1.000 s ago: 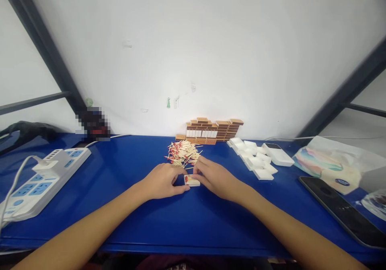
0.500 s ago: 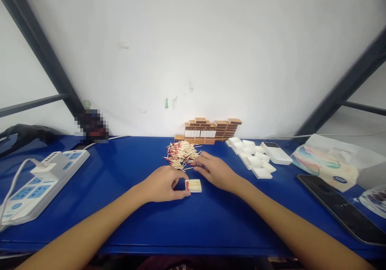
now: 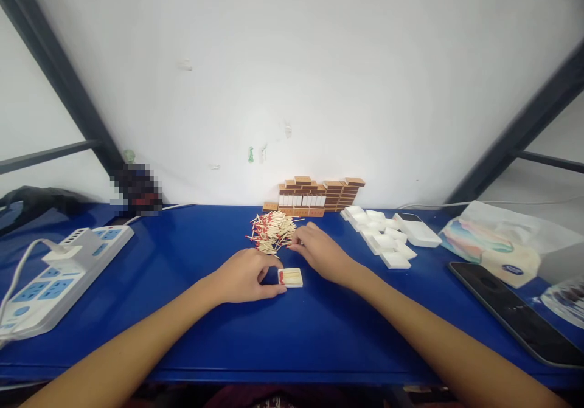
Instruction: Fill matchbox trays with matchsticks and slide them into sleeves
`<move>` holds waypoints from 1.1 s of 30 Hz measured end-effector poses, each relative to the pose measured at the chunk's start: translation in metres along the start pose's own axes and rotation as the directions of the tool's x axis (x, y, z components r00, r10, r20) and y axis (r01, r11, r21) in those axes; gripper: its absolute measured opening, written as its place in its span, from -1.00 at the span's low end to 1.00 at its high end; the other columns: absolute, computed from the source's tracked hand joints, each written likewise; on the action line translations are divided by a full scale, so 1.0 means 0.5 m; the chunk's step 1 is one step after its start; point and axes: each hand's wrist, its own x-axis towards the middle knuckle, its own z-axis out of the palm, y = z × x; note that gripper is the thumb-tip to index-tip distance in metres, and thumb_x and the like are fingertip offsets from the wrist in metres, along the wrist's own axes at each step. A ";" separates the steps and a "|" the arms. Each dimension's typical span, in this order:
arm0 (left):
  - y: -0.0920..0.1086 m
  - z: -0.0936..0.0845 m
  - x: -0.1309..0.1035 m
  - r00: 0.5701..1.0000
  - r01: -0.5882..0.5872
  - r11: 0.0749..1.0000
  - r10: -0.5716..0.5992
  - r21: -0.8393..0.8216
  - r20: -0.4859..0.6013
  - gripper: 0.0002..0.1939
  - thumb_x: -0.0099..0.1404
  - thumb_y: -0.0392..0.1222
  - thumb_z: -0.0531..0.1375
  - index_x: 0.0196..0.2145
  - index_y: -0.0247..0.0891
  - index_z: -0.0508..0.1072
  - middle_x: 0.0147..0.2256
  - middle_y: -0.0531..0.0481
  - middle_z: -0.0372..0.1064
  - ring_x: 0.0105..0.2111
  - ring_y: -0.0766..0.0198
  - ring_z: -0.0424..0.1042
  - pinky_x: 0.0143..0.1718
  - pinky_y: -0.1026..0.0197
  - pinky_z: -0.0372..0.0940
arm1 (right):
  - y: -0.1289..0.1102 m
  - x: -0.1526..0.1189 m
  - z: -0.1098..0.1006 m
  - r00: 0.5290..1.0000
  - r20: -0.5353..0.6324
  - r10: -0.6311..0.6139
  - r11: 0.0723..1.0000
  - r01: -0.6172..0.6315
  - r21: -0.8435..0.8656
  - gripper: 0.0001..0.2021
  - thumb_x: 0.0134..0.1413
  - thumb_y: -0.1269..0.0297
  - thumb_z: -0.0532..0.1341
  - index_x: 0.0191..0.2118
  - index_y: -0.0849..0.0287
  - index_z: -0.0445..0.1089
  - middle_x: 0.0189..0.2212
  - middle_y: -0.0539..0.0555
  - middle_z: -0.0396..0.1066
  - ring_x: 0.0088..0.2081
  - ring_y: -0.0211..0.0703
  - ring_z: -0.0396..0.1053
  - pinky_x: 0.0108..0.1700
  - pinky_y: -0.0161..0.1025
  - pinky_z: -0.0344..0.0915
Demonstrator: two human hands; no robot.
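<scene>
My left hand (image 3: 250,277) grips the left end of a small white matchbox tray (image 3: 296,284) between thumb and fingers. Matches with red heads at the left end lie in the tray. Beyond it is a loose heap of matches (image 3: 272,230), heads pointing various ways. At the heap's right edge is my right hand (image 3: 322,248), its fingers drawn together in a pinch. Whatever sits between those fingertips is too small to make out.
Brown matchbox sleeves (image 3: 340,196) are stacked against the wall behind the heap. Several white trays (image 3: 383,241) lie to the right, beside a white device (image 3: 417,230). Further right are a phone (image 3: 511,311) and a tissue pack (image 3: 511,265). A power strip (image 3: 68,280) lies at left.
The fingers of my right hand have closed more at the heap's edge, and a match that lay beneath them no longer shows there. My left hand keeps its grip on the tray.
</scene>
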 end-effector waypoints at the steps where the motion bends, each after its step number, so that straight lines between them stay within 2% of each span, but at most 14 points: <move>1: -0.001 0.000 0.000 1.000 -0.004 1.000 0.004 0.002 -0.003 -0.73 0.27 0.03 0.30 -0.15 -0.16 0.58 -0.55 0.13 0.33 -0.55 0.35 0.32 -0.48 0.29 0.05 | 0.003 -0.004 -0.004 0.999 -0.027 0.019 0.999 -0.018 0.038 -0.89 0.38 0.36 0.14 -0.25 0.15 0.33 -0.27 0.12 0.41 -0.18 -0.04 0.27 -0.14 -0.15 0.26; 3: -0.003 0.001 0.001 1.000 -0.008 1.000 0.008 0.004 -0.009 -0.72 0.27 0.03 0.30 -0.15 -0.16 0.58 -0.56 0.13 0.32 -0.55 0.35 0.31 -0.47 0.29 0.05 | 0.009 -0.011 -0.013 0.996 -0.072 0.042 0.995 -0.035 0.096 -0.90 0.40 0.36 0.11 -0.15 0.14 0.36 -0.27 0.12 0.42 -0.18 -0.03 0.28 -0.14 -0.14 0.27; 5: -0.005 0.002 0.001 1.000 -0.008 1.000 0.008 0.005 -0.013 -0.72 0.27 0.03 0.30 -0.15 -0.17 0.58 -0.56 0.13 0.32 -0.55 0.35 0.31 -0.47 0.29 0.06 | 0.013 -0.017 -0.021 0.995 -0.092 0.028 0.994 -0.018 0.107 -0.81 0.41 0.36 0.06 0.00 0.13 0.38 -0.23 0.14 0.43 -0.15 -0.01 0.29 -0.10 -0.10 0.28; 7: -0.007 0.003 0.001 1.000 -0.007 1.000 0.007 0.006 -0.019 -0.72 0.27 0.04 0.30 -0.16 -0.17 0.58 -0.56 0.13 0.32 -0.55 0.35 0.32 -0.46 0.29 0.07 | 0.013 -0.019 -0.029 0.995 -0.101 0.004 0.994 0.007 0.106 -0.73 0.42 0.34 0.03 0.07 0.10 0.41 -0.23 0.15 0.43 -0.13 0.01 0.30 -0.07 -0.07 0.29; 9: -0.010 0.004 0.001 0.999 0.002 1.000 -0.002 0.012 -0.035 -0.72 0.27 0.05 0.30 -0.18 -0.17 0.59 -0.56 0.13 0.32 -0.56 0.35 0.31 -0.47 0.28 0.07 | 0.011 -0.021 -0.034 0.992 -0.125 0.021 0.988 -0.001 0.155 -0.74 0.42 0.31 0.04 0.00 0.08 0.47 -0.23 0.14 0.45 -0.14 -0.01 0.34 -0.07 -0.08 0.30; 11: -0.012 0.005 0.001 0.997 0.027 0.999 -0.025 0.021 -0.066 -0.71 0.28 0.06 0.29 -0.16 -0.17 0.58 -0.56 0.14 0.32 -0.57 0.36 0.30 -0.47 0.28 0.07 | 0.006 -0.021 -0.037 0.983 -0.155 0.099 0.960 -0.054 0.274 -0.78 0.39 0.25 0.10 -0.11 0.09 0.50 -0.26 0.11 0.48 -0.20 -0.06 0.38 -0.13 -0.13 0.33; 14: -0.016 0.005 0.001 0.992 0.071 0.997 -0.069 0.023 -0.108 -0.68 0.28 0.07 0.28 -0.12 -0.17 0.57 -0.57 0.14 0.33 -0.58 0.35 0.30 -0.48 0.28 0.05 | -0.004 -0.020 -0.034 0.962 -0.138 0.236 0.852 -0.136 0.506 -0.79 0.29 0.12 0.22 -0.19 0.13 0.50 -0.31 0.07 0.53 -0.32 -0.13 0.41 -0.25 -0.20 0.34; 17: -0.019 0.004 0.003 0.985 0.103 0.994 -0.099 0.022 -0.139 -0.67 0.29 0.08 0.28 -0.11 -0.16 0.57 -0.57 0.14 0.33 -0.57 0.35 0.30 -0.49 0.29 0.04 | -0.013 -0.020 -0.022 0.956 -0.082 0.281 0.747 -0.164 0.644 -0.75 0.18 0.05 0.32 -0.25 0.16 0.53 -0.32 0.08 0.55 -0.33 -0.14 0.41 -0.29 -0.22 0.32; 19: -0.020 0.004 0.003 0.982 0.111 0.994 -0.106 0.023 -0.156 -0.67 0.29 0.08 0.27 -0.11 -0.16 0.57 -0.57 0.14 0.33 -0.57 0.35 0.30 -0.49 0.29 0.03 | -0.018 -0.022 -0.012 0.956 -0.067 0.287 0.741 -0.177 0.648 -0.75 0.14 0.05 0.35 -0.29 0.16 0.56 -0.37 0.05 0.54 -0.40 -0.18 0.36 -0.35 -0.25 0.27; 24: -0.021 0.004 0.004 0.976 0.113 0.993 -0.103 0.039 -0.191 -0.69 0.30 0.08 0.24 -0.17 -0.18 0.57 -0.61 0.13 0.29 -0.60 0.34 0.26 -0.50 0.27 0.01 | -0.026 -0.028 0.003 0.965 -0.084 0.250 0.838 -0.172 0.518 -0.79 0.15 0.08 0.35 -0.32 0.11 0.60 -0.51 -0.03 0.44 -0.48 -0.24 0.22 -0.41 -0.28 0.18; 29: -0.021 0.004 0.005 0.971 0.122 0.991 -0.108 0.055 -0.215 -0.70 0.31 0.09 0.25 -0.21 -0.18 0.56 -0.61 0.12 0.30 -0.58 0.32 0.27 -0.49 0.27 0.00 | -0.029 -0.029 -0.001 0.971 -0.124 0.206 0.853 -0.115 0.510 -0.79 0.17 0.07 0.34 -0.31 0.08 0.61 -0.38 0.05 0.45 -0.39 -0.19 0.30 -0.35 -0.25 0.25; 33: -0.021 0.004 0.005 0.969 0.130 0.990 -0.116 0.050 -0.220 -0.70 0.31 0.10 0.25 -0.18 -0.15 0.57 -0.62 0.14 0.29 -0.59 0.33 0.27 -0.49 0.27 0.00 | -0.030 -0.027 -0.001 0.966 -0.136 0.222 0.844 -0.120 0.523 -0.83 0.17 0.11 0.34 -0.31 0.08 0.61 -0.27 0.09 0.41 -0.23 -0.12 0.36 -0.28 -0.23 0.31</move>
